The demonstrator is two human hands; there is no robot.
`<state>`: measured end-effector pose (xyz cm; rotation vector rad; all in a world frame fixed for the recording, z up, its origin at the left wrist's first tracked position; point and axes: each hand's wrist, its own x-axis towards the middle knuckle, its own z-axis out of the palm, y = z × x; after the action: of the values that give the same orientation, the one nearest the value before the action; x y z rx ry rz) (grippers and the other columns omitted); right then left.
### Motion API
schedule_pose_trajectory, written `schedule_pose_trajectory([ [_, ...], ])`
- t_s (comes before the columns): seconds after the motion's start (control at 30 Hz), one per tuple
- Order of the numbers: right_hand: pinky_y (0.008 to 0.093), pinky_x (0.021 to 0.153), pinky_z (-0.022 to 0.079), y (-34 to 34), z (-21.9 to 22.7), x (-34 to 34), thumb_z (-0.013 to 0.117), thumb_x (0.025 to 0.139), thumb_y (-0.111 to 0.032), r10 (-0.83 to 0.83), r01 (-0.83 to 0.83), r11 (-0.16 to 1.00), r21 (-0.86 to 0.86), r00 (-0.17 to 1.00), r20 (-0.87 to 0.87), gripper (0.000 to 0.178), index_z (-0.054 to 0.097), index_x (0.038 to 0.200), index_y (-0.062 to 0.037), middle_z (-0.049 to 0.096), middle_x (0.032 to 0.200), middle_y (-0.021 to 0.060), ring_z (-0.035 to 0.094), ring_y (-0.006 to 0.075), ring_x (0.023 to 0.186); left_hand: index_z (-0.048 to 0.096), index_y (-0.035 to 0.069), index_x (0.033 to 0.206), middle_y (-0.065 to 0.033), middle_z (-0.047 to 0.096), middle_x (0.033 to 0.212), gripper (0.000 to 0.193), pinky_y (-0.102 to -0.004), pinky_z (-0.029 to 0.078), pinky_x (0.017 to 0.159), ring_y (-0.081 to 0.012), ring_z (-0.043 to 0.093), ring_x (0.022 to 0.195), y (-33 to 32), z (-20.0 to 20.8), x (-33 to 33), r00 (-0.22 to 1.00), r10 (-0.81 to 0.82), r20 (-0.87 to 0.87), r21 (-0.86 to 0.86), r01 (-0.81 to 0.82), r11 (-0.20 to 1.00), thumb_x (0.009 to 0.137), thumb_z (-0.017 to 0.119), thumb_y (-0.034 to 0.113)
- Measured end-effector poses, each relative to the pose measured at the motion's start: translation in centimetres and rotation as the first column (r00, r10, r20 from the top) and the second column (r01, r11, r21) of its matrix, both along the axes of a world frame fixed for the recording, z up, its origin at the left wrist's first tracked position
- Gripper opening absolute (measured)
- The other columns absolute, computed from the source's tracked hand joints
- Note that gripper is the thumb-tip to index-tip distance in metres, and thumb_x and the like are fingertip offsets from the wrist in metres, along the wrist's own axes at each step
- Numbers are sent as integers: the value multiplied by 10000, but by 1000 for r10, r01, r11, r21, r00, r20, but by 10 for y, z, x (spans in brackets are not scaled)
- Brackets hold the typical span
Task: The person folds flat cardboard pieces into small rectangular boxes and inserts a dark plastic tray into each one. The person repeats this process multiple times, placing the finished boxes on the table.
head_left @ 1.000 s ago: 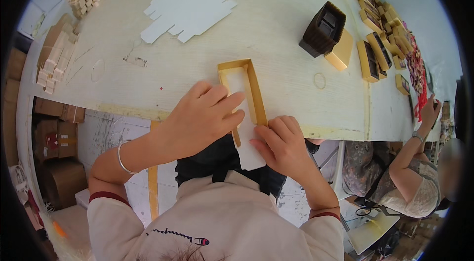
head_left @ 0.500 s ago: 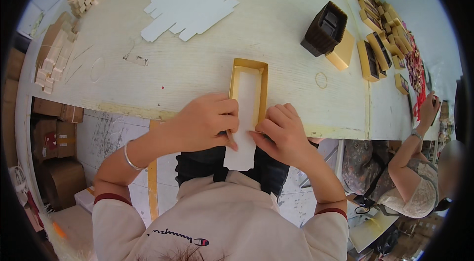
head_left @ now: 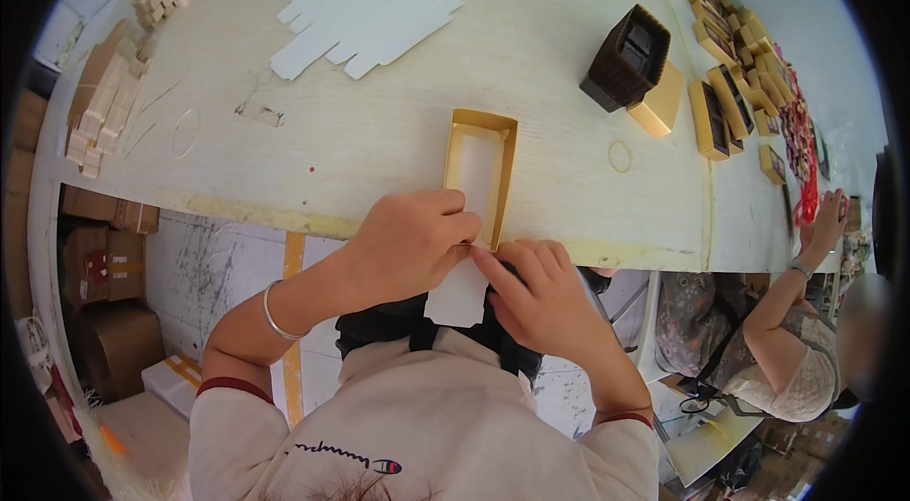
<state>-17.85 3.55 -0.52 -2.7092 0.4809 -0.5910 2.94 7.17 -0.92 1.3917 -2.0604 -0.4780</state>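
Note:
A narrow gold cardboard box with a white inside lies at the table's front edge. Its far end and long sides stand up, while a white flap at the near end hangs over the edge toward my lap. My left hand is closed on the near left corner, its fingers bent over the side wall. At the near right corner my right hand is closed too, its fingertips meeting those of my left hand at the fold. The fingers partly hide that near end.
Flat white box blanks lie far left of centre. Dark brown plastic trays stand at right, against a gold box. Rubber bands, stacked folded cartons and several filled gold boxes lie around. A co-worker sits at right.
My left hand has moved right and slightly down across the box's near end, now meeting my right fingertips. My right hand has dropped slightly. The co-worker's hand has shifted a little.

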Motion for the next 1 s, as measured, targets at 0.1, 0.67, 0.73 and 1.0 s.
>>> schedule_pose_trajectory([
  [0.1, 357, 763, 453, 0, -9, -1, 634, 642, 55, -25, 32, 997, -75, 995, 97, 503, 601, 1142, 11, 549, 1056, 157, 553, 294, 911, 577, 57, 776, -76, 530, 712, 118, -369, 462, 560, -266, 572, 648, 0, 4, -1, 1000, 14, -17, 84, -12, 996, 757, 690, 84],
  [0.67, 266, 567, 471, -13, -21, 27, 692, 805, 36, -383, 78, 740, 668, 866, 323, 392, 546, 1165, -21, 612, 922, 127, 580, 195, 687, 428, 55, 1196, -162, 538, 1159, 307, -350, 456, 633, -279, 554, 654, -7, -10, 7, 856, 12, -517, 140, 71, 988, 922, 563, 87],
  [0.73, 296, 578, 488, -15, -21, 30, 714, 781, 30, -312, 138, 904, 405, 861, 402, 386, 554, 1131, -2, 581, 1054, 151, 587, 240, 734, 449, 47, 1174, -161, 518, 1195, 284, -357, 460, 630, -290, 555, 640, -8, -10, 5, 863, 35, -504, 125, 33, 992, 913, 561, 57],
  [1.0, 337, 586, 450, -18, -13, 28, 644, 738, -51, -137, 160, 979, -127, 975, 173, 238, 592, 965, -3, 540, 936, 109, 535, 233, 696, 616, 3, 927, -98, 582, 940, 77, -365, 481, 588, -278, 569, 653, 6, -12, 0, 976, 26, -217, -136, -57, 989, 870, 623, 55],
])
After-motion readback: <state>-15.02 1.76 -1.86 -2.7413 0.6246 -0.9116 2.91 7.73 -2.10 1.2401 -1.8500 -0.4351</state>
